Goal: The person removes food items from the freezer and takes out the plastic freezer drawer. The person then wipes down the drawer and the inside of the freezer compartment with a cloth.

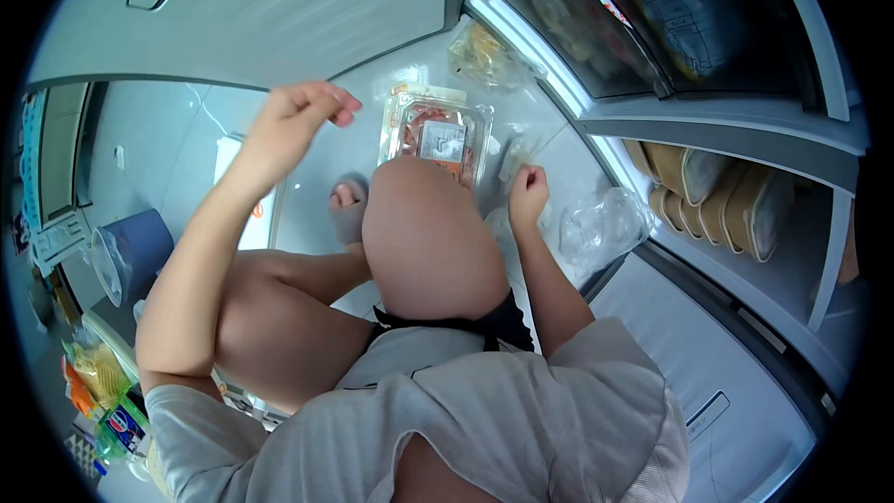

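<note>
My left hand (303, 114) hangs in the air by the white appliance door, its fingers loosely curled together with nothing visible in them. Low beside my knee, my right hand (529, 194) is closed in a fist; whether it grips anything is hidden. Just past its knuckles lies a small piece of clear plastic (514, 158), and I cannot tell if they touch. Between my hands, a clear plastic tray of red meat (445, 138) with a white label sits on the floor, partly covered by my knee. Other packaging (391, 116) shows under and beside it.
An open fridge-freezer (717, 130) stands at right, with dark drawers and a shelf of tan-sided containers (717, 191). Crumpled clear bags (605, 228) and a bag of yellowish food (482, 54) lie on the floor. At left are a purple bin (140, 251) and snack packets (98, 373).
</note>
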{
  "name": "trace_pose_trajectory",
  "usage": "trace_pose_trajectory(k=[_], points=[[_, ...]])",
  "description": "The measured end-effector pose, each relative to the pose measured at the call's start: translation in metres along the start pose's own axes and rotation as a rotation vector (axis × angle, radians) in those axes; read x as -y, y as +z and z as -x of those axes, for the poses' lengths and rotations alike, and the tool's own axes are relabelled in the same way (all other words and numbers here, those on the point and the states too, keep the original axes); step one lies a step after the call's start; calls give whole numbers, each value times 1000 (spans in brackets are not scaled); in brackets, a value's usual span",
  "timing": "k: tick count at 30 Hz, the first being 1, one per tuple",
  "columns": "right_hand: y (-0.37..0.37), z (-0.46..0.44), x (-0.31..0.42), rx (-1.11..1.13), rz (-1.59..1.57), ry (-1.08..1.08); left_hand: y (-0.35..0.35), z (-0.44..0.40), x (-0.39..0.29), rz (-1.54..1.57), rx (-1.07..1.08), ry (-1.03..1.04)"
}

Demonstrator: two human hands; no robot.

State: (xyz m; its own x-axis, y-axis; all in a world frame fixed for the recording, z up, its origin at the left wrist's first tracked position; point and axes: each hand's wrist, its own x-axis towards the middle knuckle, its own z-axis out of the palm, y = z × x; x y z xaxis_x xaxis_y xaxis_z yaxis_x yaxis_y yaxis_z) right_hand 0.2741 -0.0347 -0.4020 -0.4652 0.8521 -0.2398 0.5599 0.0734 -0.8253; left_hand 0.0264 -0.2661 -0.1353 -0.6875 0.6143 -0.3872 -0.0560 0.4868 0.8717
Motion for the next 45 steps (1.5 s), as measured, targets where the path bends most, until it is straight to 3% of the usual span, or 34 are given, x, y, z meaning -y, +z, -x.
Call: trace_pose_trajectory(k=[2,4,7,8,10,12,13,15,17,18,20,24,27,28,31,35,36,39,45], points=[[-1,20,1,2,-136,-63,20,-24,37,94,94,-243],[3,40,-10,44,76,-24,47,-48,94,-49,167,-427],[9,63,-13,336,207,237,72,-88,186,-320,347,-667],[18,65,-30,419,234,330,80,-92,182,-315,312,-650],[29,59,-61,701,-7,184,102,-108,196,-239,328,-616],[37,56,-80,860,-277,174,109,-109,220,-188,331,-660],[39,52,-85,903,-366,179,110,-110,221,-205,291,-687],[36,41,-88,932,-496,217,108,-108,230,-95,321,-532],[27,30,-83,954,-597,247,101,-100,193,-165,354,-572],[19,23,-75,979,-612,268,98,-93,194,-11,353,-473],[-6,10,-36,1094,-547,353,92,-78,158,56,343,-466],[-51,-8,23,1143,-344,295,86,-75,141,248,431,-365],[-75,-14,51,1118,-215,205,86,-81,119,378,469,-382],[-84,-7,64,1070,-317,77,84,-84,111,450,525,-344],[-104,8,81,914,-665,148,84,-93,82,429,627,-243],[-137,40,118,538,-802,174,93,-82,2,358,632,-87],[-143,46,125,481,-817,60,98,-84,-11,368,629,-10],[-162,76,171,335,-930,58,104,-91,-44,408,666,86],[-183,110,236,230,-928,-73,84,-85,-91,492,888,250]])
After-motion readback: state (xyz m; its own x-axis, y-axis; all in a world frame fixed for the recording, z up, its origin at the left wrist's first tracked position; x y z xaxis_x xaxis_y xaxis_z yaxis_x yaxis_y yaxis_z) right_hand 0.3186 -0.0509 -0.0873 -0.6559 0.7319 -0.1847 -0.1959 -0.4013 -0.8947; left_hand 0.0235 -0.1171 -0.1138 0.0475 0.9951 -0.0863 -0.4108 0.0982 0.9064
